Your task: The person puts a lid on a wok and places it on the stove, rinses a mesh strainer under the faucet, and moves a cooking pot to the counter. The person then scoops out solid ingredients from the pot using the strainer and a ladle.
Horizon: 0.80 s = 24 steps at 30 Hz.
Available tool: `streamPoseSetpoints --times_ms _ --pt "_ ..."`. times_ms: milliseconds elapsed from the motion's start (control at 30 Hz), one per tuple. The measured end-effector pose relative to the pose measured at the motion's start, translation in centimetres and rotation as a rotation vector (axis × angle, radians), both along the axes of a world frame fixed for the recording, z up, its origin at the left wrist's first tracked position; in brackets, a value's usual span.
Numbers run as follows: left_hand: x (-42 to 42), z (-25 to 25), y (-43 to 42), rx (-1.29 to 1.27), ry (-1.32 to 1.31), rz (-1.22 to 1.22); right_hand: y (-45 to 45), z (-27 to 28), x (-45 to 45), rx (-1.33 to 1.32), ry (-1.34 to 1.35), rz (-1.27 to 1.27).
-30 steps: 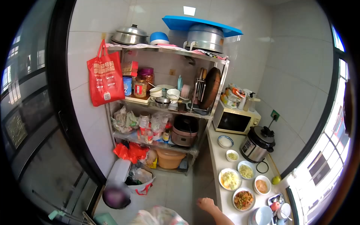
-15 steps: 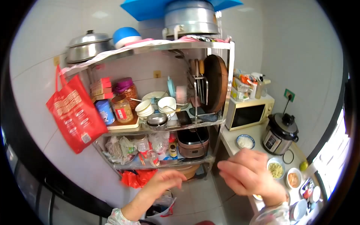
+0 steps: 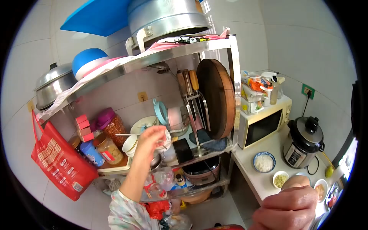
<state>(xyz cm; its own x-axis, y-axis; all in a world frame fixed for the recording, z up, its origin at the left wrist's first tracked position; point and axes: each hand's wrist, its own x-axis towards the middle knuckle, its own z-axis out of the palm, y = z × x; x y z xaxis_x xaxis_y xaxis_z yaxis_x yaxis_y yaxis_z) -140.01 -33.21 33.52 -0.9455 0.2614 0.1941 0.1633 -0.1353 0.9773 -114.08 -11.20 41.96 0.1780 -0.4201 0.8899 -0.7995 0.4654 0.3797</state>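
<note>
My left hand (image 3: pixel 150 138) reaches over the middle shelf, just in front of a stack of white bowls (image 3: pixel 167 138). Its fingers are loosely bent and apart, with nothing visible between them; whether they touch the bowls I cannot tell. Another white bowl stack (image 3: pixel 130 145) stands left of my wrist, a pale utensil lying across its top. Low at the right, close to the camera, my right hand (image 3: pixel 289 205) is closed, its skin shiny. Whatever it may hold is hidden. Beyond it on the counter are a bowl of chopped green food (image 3: pixel 281 179) and a patterned bowl of white food (image 3: pixel 264 162).
A knife rack (image 3: pixel 197 111) and round wooden boards (image 3: pixel 226 99) stand at the shelf's right end. Jars (image 3: pixel 108 147) crowd its left. On the counter (image 3: pixel 245 168) are a microwave (image 3: pixel 264 122) and an electric pressure cooker (image 3: pixel 304 143). A red bag (image 3: pixel 61 163) hangs at left.
My left hand has risen from below the shelves to the bowls. My right hand has moved lower and to the right, still closed. The view has come closer to the rack and tilted.
</note>
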Motion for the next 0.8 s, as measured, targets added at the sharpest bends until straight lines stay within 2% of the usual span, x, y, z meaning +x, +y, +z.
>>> streamPoseSetpoints --times_ms 67,167,233,267,300,333,400,467,533,567,633,733,800 --pt "-3.6 1.7 0.8 -0.021 0.028 0.102 1.3 -0.8 -1.0 -0.047 -0.089 -0.211" --pt "-8.2 4.3 1.8 0.023 0.062 0.149 0.4 -0.9 -2.0 -0.133 -0.218 -0.384" --pt "-10.7 6.2 2.4 0.073 0.089 0.149 0.7 -0.9 -3.2 -0.08 -0.237 -0.232" --pt "-12.1 6.9 2.6 0.118 0.099 0.134 0.4 -1.7 -3.2 -0.148 -0.266 -0.14" --pt "-13.6 7.4 2.8 0.164 0.11 0.119 -0.6 -2.1 -3.0 -0.247 -0.272 -0.176" --pt "-15.0 8.1 3.1 0.215 0.121 0.101 -0.1 -2.4 -5.0 -0.187 0.047 0.032" --pt "-18.1 9.2 3.8 0.328 0.132 0.121 0.0 -5.0 -9.0 -0.372 0.147 0.311" --pt "-20.3 10.9 3.9 0.394 0.156 0.116 -0.3 -6.4 -12.1 -0.452 -0.012 0.002" --pt "-21.9 12.1 3.9 0.401 0.189 0.078 -0.9 -3.8 -16.1 -0.266 -0.169 -0.412" --pt "-22.6 12.5 3.8 0.379 0.168 0.057 -1.2 -2.6 -18.3 -0.203 -0.209 -0.508" --pt "-23.5 13.2 3.9 0.333 0.131 0.013 -1.5 -2.0 -23.2 -0.187 -0.274 -0.529" --pt "-23.7 13.8 4.1 0.255 0.175 0.002 -1.8 -1.5 -28.8 -0.141 -0.224 -0.597" --pt "-25.3 14.4 4.5 0.397 0.233 0.155 -2.0 -1.2 -31.6 -0.115 -0.301 -0.649"
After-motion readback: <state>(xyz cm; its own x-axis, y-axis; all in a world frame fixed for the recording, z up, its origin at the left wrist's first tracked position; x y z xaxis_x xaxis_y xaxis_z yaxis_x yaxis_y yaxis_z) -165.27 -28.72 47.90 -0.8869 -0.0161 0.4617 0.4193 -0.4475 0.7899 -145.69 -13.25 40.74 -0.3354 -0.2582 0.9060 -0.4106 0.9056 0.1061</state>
